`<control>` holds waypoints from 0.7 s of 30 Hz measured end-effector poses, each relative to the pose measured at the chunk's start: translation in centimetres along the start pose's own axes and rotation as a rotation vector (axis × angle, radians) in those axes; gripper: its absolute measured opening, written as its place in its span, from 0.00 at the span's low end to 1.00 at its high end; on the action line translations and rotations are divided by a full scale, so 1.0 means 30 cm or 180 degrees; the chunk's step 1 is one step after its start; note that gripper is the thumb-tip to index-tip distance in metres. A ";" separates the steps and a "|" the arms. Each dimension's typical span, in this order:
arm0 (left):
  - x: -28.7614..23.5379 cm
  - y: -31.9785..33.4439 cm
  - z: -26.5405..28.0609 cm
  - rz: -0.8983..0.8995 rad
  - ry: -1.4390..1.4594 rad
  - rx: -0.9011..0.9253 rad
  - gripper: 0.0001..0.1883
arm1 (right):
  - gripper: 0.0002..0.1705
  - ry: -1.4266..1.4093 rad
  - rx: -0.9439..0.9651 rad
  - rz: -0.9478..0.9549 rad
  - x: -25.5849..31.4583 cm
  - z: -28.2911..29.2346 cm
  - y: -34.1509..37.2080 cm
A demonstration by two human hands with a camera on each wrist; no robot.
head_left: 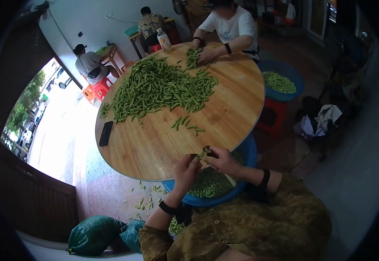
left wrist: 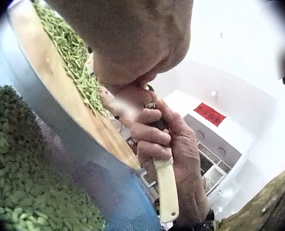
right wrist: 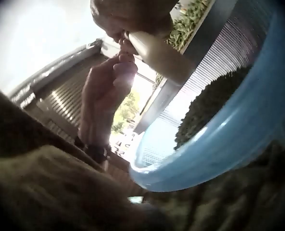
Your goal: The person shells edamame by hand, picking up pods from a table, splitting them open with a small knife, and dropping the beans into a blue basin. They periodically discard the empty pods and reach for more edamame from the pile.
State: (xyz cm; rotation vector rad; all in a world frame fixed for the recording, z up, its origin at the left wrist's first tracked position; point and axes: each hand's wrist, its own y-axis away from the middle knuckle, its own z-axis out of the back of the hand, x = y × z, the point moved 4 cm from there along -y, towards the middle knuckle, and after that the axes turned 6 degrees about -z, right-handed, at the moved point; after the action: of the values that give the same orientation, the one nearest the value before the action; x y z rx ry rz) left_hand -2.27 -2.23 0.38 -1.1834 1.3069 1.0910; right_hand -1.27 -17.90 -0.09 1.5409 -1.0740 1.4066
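Close over the near edge of the round table my two hands meet. My left hand (head_left: 186, 172) pinches a green bean pod (head_left: 201, 155) at its fingertips. My right hand (head_left: 224, 162) is at the pod's other side, its fingers curled round a tool with a cream handle (left wrist: 166, 187) that hangs below the fist; the tool's working end is hidden by the fingers. Below both hands stands a blue basin (right wrist: 200, 175) of shelled green beans (head_left: 211, 182), partly under the tabletop. A large heap of pods (head_left: 150, 87) lies on the table, with several loose pods (head_left: 187, 124) nearer me.
On the wooden table (head_left: 228, 108) are a black phone (head_left: 106, 133) and a bottle (head_left: 163, 40). Across it a person (head_left: 237, 28) handles pods. At right a second basin (head_left: 300, 85) sits on a red stool (head_left: 274, 117). Green bags (head_left: 94, 235) lie on the floor at left.
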 end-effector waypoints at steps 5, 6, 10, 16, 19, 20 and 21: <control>0.049 0.014 -0.020 -0.0377 -0.0517 0.0148 0.07 | 0.16 0.1428 -0.0068 0.0701 0.042 0.023 -0.015; 0.062 0.019 -0.012 -0.0438 -0.0574 0.0219 0.07 | 0.15 0.1688 0.0029 0.0853 0.044 0.022 -0.015; 0.067 0.023 -0.015 -0.0606 -0.1175 0.0082 0.08 | 0.14 0.2182 0.0121 0.0987 0.038 -0.001 0.002; 0.051 0.047 -0.032 -0.0364 -0.1228 0.0018 0.09 | 0.15 0.2499 0.0139 0.1176 0.013 -0.017 0.014; 0.053 0.060 -0.025 -0.0423 -0.1343 0.0026 0.10 | 0.14 0.2597 0.0228 0.1193 0.000 -0.021 0.012; 0.045 0.065 -0.023 -0.0433 -0.1394 0.0069 0.10 | 0.14 0.2657 0.0225 0.1211 -0.003 -0.018 0.018; 0.039 0.076 -0.016 -0.0374 -0.1357 0.0071 0.10 | 0.14 0.2660 0.0252 0.1145 -0.011 -0.016 0.017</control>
State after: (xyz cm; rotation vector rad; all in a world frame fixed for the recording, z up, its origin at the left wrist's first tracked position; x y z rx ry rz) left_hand -4.60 -2.56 -0.78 -0.9329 0.9067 1.1617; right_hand -1.91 -17.61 -0.36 0.6632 -0.7761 2.0853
